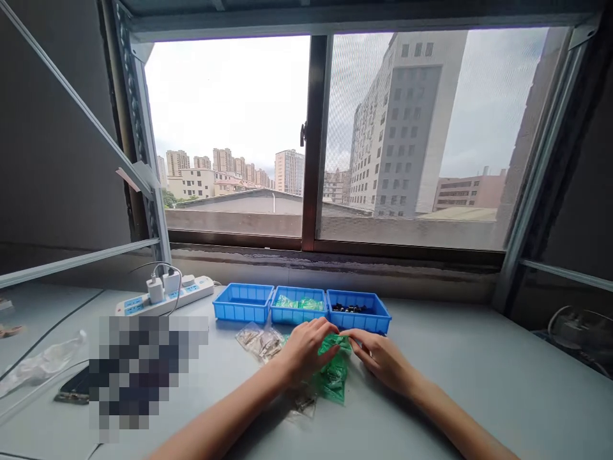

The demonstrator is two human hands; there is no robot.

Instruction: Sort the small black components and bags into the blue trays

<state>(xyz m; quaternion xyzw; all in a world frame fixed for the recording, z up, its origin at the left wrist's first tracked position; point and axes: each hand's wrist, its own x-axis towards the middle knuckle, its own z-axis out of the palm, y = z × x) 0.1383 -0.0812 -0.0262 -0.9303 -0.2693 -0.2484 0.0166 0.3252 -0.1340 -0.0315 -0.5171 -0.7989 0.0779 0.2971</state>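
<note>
My left hand (309, 350) reaches over the left part of a crinkled green plastic bag (334, 382), its fingers curled onto the bag's upper edge. From the other side, my right hand (379, 359) pinches the same edge, with the fingertips of both hands close together. What the green bag contains cannot be made out. Clear bags (262, 340) holding small metallic-looking pieces lie beyond my left wrist. Another clear bag (302, 406) with similar pieces sits below the green one, partly covered by my left forearm.
Three blue bins stand in a row at the back: the left bin (243, 312) shows nothing inside, the middle bin (299, 314) holds green bags, and the right bin (364, 319) holds small black parts. A power strip (191, 292), a phone (73, 388) and cables are on the left.
</note>
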